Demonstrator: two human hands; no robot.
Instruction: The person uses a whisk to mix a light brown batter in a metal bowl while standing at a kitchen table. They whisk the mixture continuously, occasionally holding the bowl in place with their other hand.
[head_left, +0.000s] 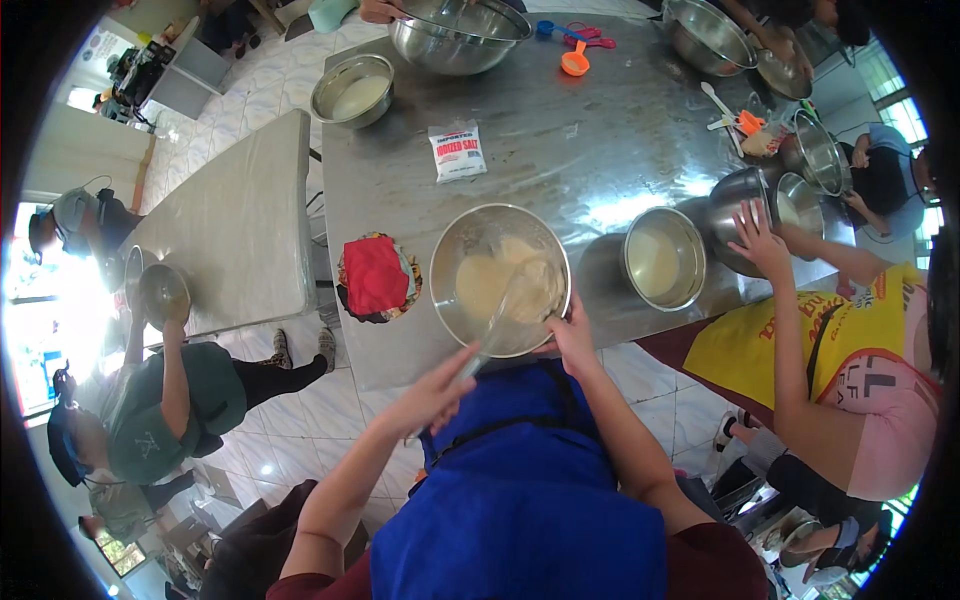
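Note:
A steel mixing bowl (442, 311) sits at the table edge in front of me. Inside it are a pale liquid (478, 285) and a lumpy, beige flour mixture (546, 279). My left hand (435, 390) is closed around the handle of what looks like a wire whisk (501, 319), whose head is down in the lumps. On the bowl's right side, my right hand (574, 337) grips the rim, fingers partly hidden beneath. Left of the bowl lies a folded red cloth (376, 275) with patterned edges. Beyond it is a white bag of iodized salt (457, 152).
A smaller steel bowl of pale liquid (654, 262) stands to the right, another (352, 94) at far left. Measuring cups (575, 60) lie at the back. A co-worker in a yellow apron (795, 337) handles a tilted bowl (731, 217) close by. A covered table (232, 225) stands left.

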